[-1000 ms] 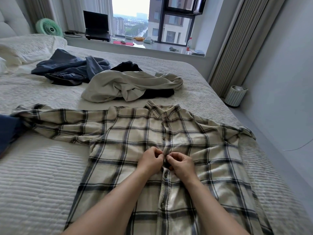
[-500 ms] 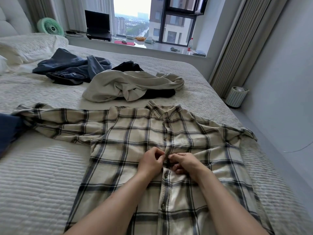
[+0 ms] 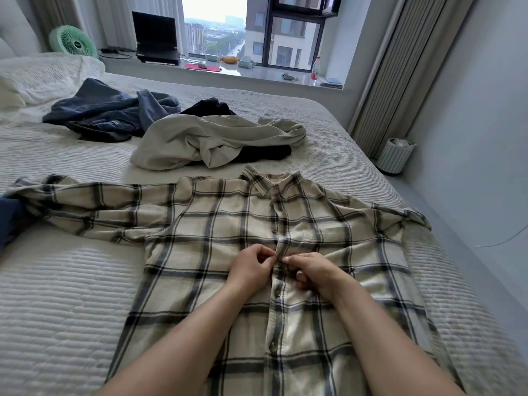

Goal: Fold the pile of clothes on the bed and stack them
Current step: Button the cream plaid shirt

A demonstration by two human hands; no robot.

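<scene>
Both hands have crept a little farther up the button placket since a second ago, and the right wrist has turned outward, showing curled fingers underneath. At far left, a dark blue cloth [image 3: 11,221] lies at the bed's edge, just under the cuff of the plaid shirt [image 3: 217,232], whose left sleeve stretches sideways across the ribbed bed cover [image 3: 57,304]. Behind it, near the pillow [image 3: 37,75], sits a heap of blue denim clothes [image 3: 111,112]. Right of that, a crumpled beige garment [image 3: 211,141] rests partly on a black garment [image 3: 208,105].

The shirt lies flat, front up, collar away from the person, with the lower buttons fastened. The left hand [image 3: 250,270] pinches the placket's left edge between thumb and fingertips. The right hand [image 3: 317,271] pinches the opposite edge, its other fingers curled in; the two nearly touch at mid-chest.

On the window sill stand a green fan [image 3: 73,41], a laptop [image 3: 157,38] and a bottle [image 3: 315,68]. On the floor at far right, a ribbed pale bin [image 3: 395,157] holds something white and crumpled.
</scene>
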